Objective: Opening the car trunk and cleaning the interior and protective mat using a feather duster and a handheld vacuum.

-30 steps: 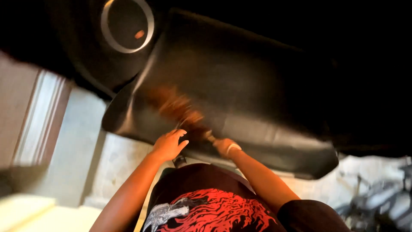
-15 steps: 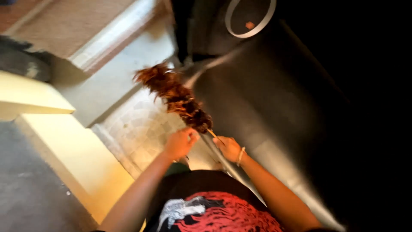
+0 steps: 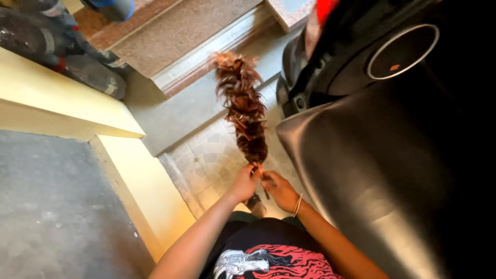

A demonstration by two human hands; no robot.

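1. Out over the pale tiled floor (image 3: pixel 206 160), the brown feather duster (image 3: pixel 243 106) stands upright, just left of the glossy black scooter seat (image 3: pixel 361 170).
2. Left hand (image 3: pixel 245 182) and right hand (image 3: pixel 279 190) both grip its thin stick; keep strokes light.
3. Yellow ledge (image 3: pixel 77 103) and stone step (image 3: pixel 181 31) crowd the left.

A: What am I holding?
B: A feather duster (image 3: pixel 243 106): soft, shaggy brown feathers, matt, on a thin stick that looks like light wood, gripped by my left hand (image 3: pixel 244 182) and right hand (image 3: pixel 279 189).

A: And the dark surface on my right?
B: The scooter seat (image 3: pixel 372 170): smooth black vinyl-like covering with a dull sheen. Ahead of it, a glossy black plastic panel bears a bright metal-looking ring (image 3: pixel 402 50).

A: The ground?
B: Rough matt stone paving (image 3: pixel 206 155); the ledge (image 3: pixel 67 98) looks like painted plaster, and the slab (image 3: pixel 51 206) like coarse grey concrete.
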